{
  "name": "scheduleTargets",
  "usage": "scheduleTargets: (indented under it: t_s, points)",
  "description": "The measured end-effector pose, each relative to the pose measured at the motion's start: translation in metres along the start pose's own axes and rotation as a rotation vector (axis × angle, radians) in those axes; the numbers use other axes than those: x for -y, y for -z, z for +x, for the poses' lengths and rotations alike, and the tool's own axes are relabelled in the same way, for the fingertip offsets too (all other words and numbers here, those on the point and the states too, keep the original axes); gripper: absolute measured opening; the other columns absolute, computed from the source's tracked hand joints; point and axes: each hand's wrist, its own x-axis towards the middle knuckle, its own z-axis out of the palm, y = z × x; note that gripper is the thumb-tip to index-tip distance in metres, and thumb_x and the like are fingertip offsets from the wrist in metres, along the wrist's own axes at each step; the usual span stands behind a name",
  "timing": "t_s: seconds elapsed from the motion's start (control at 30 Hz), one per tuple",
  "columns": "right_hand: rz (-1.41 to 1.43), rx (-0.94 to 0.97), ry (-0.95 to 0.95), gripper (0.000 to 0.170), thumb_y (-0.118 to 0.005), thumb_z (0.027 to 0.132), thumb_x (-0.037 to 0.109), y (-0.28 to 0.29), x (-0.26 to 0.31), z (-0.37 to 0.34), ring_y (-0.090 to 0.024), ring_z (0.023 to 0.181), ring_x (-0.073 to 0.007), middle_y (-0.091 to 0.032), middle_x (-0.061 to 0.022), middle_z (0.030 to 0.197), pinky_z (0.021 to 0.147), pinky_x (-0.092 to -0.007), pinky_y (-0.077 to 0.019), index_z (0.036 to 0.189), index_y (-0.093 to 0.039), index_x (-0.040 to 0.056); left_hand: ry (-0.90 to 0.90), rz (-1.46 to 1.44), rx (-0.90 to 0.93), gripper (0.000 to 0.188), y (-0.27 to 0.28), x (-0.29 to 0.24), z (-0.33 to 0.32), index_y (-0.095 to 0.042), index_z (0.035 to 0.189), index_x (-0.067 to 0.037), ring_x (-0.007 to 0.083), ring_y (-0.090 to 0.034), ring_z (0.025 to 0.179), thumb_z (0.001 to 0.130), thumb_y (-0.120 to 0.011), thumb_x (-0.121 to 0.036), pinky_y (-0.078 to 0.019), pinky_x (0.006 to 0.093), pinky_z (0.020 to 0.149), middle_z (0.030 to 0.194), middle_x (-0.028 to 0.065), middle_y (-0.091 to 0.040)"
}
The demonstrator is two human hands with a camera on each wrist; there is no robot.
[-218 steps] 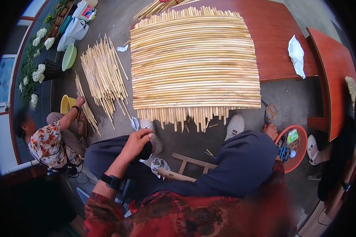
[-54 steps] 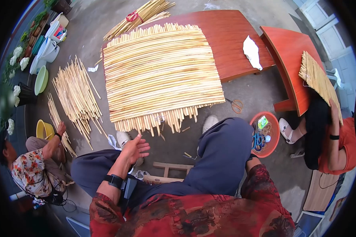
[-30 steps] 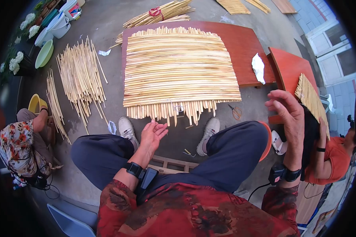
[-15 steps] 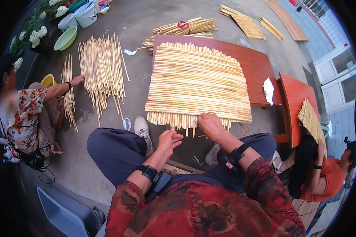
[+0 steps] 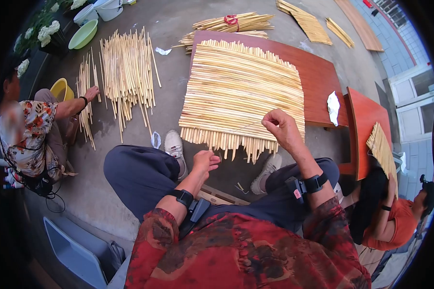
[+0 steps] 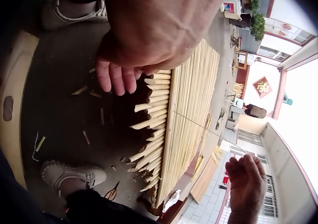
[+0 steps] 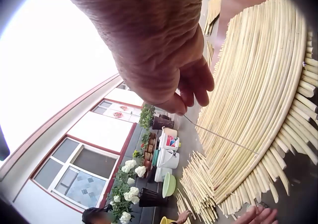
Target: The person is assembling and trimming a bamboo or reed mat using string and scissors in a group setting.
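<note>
A mat of pale, peeled stalks (image 5: 241, 86) lies on the reddish-brown table (image 5: 318, 82), more stalks running crosswise beneath with uneven ends jutting over the front. Above the mat's front right part, my right hand (image 5: 283, 130) pinches a thin string (image 7: 221, 136) between thumb and fingertips. The string runs straight and slanting down to the mat's front edge. My left hand (image 5: 205, 163) is just below the jutting stalk ends, several fingers loosely extended in the left wrist view; its thumb and index finger are mostly hidden there.
Loose stalks (image 5: 128, 72) lie on the floor at left, beside a seated person (image 5: 33, 135). Another person (image 5: 393, 216) sits at right near a second table (image 5: 369, 111). White paper (image 5: 332, 108) lies on the main table; scissors (image 6: 112, 191) lie on the floor.
My right hand rose from beside my right knee to the mat's front edge, took hold of the string and drew it up rightward. My left hand stays near the stalk ends.
</note>
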Motion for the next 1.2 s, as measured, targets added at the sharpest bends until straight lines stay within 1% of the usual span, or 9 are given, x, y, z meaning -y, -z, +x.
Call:
scheduleTargets:
  t_s: [0.2, 0.27, 0.33, 0.53, 0.6, 0.8, 0.97, 1.1, 1.2]
  points:
    - [0.546, -0.044, -0.232, 0.009, -0.059, 0.077, 0.009, -0.042, -0.011, -0.001, -0.055, 0.069, -0.0083, -0.059, -0.0025, 0.071, 0.063, -0.0220, -0.0441, 0.075, -0.057, 0.0006, -0.065, 0.527, 0.066, 0.025, 0.010, -0.003, -0.002, -0.053, 0.090, -0.002, 0.0188, -0.059, 0.062, 0.082, -0.049, -0.025, -0.0462, 0.0306, 0.052, 0.074, 0.0097, -0.060]
    - [0.682, -0.002, -0.227, 0.009, -0.054, 0.081, 0.010, -0.051, -0.009, 0.002, -0.058, 0.076, -0.0125, -0.061, -0.0086, 0.080, 0.072, -0.0236, -0.0455, 0.078, -0.054, 0.0011, -0.378, 1.103, -0.012, 0.025, 0.010, -0.009, -0.008, -0.055, 0.082, 0.000, 0.0295, -0.059, 0.071, 0.078, -0.054, -0.025, -0.0450, 0.0404, 0.060, 0.075, 0.0171, -0.059]
    - [1.049, -0.086, -0.308, 0.010, -0.053, 0.082, 0.012, -0.062, -0.003, 0.006, -0.057, 0.068, -0.0129, -0.059, -0.0064, 0.074, 0.069, -0.0258, -0.0478, 0.077, -0.051, 0.0033, -0.395, 1.042, -0.049, 0.025, 0.003, -0.016, -0.017, -0.057, 0.078, 0.000, 0.0360, -0.056, 0.076, 0.077, -0.054, -0.025, -0.0427, 0.0446, 0.068, 0.077, 0.0206, -0.058]
    - [0.963, -0.111, -0.427, 0.010, -0.053, 0.082, 0.014, -0.082, 0.003, 0.017, -0.041, 0.048, -0.0059, -0.045, 0.0007, 0.059, 0.042, -0.0192, -0.0381, 0.077, -0.050, 0.0051, -0.904, 1.318, -0.076, 0.035, -0.025, -0.035, -0.028, -0.052, 0.100, -0.002, 0.0255, -0.049, 0.102, 0.077, -0.055, -0.029, -0.0369, 0.0379, 0.085, 0.108, 0.0137, -0.053]
    - [0.963, -0.109, -0.459, 0.011, -0.054, 0.082, 0.014, -0.078, 0.013, 0.019, -0.037, 0.047, -0.0040, -0.046, 0.0011, 0.060, 0.039, -0.0178, -0.0309, 0.078, -0.050, 0.0046, -1.185, 1.542, -0.181, 0.054, -0.035, -0.034, -0.019, -0.037, 0.120, -0.005, 0.0251, -0.026, 0.123, 0.077, -0.054, -0.032, -0.0198, 0.0462, 0.098, 0.131, 0.0140, -0.030]
    - [0.946, 0.007, -0.445, 0.010, -0.053, 0.083, 0.013, -0.016, 0.060, 0.027, -0.032, 0.046, -0.0019, -0.044, 0.0027, 0.061, 0.038, -0.0157, -0.0241, 0.078, -0.050, 0.0046, -1.145, 1.669, -0.056, 0.062, -0.028, -0.027, 0.002, -0.027, 0.128, -0.007, 0.0239, -0.016, 0.127, 0.079, -0.050, -0.037, -0.0105, 0.0516, 0.099, 0.136, 0.0108, -0.019]
    - [0.841, -0.264, -0.195, 0.008, -0.053, 0.083, 0.011, 0.100, 0.110, 0.036, -0.030, 0.045, 0.0002, -0.043, 0.0045, 0.060, 0.037, -0.0127, -0.0219, 0.079, -0.052, 0.0039, -1.134, 1.681, -0.062, 0.060, -0.026, -0.026, 0.005, -0.027, 0.129, -0.008, 0.0216, -0.014, 0.128, 0.080, -0.049, -0.035, -0.0067, 0.0521, 0.100, 0.137, 0.0081, -0.019]
    - [0.801, -0.270, -0.182, 0.009, -0.052, 0.083, 0.012, 0.114, 0.100, 0.029, -0.030, 0.045, 0.0000, -0.045, 0.0033, 0.061, 0.037, -0.0132, -0.0230, 0.079, -0.052, 0.0037, -1.116, 1.617, -0.044, 0.058, -0.031, -0.031, 0.001, -0.028, 0.128, -0.008, 0.0218, -0.014, 0.128, 0.081, -0.049, -0.034, -0.0068, 0.0511, 0.100, 0.137, 0.0083, -0.019]
    - [0.173, -0.315, -0.130, 0.012, -0.053, 0.081, 0.012, 0.095, 0.051, 0.028, -0.043, 0.052, -0.0063, -0.049, 0.0002, 0.060, 0.049, -0.0208, -0.0366, 0.076, -0.052, 0.0008, -0.990, 1.582, -0.035, 0.057, -0.031, -0.032, 0.002, -0.030, 0.127, -0.007, 0.0231, -0.016, 0.127, 0.080, -0.051, -0.031, -0.0083, 0.0514, 0.100, 0.136, 0.0088, -0.022]
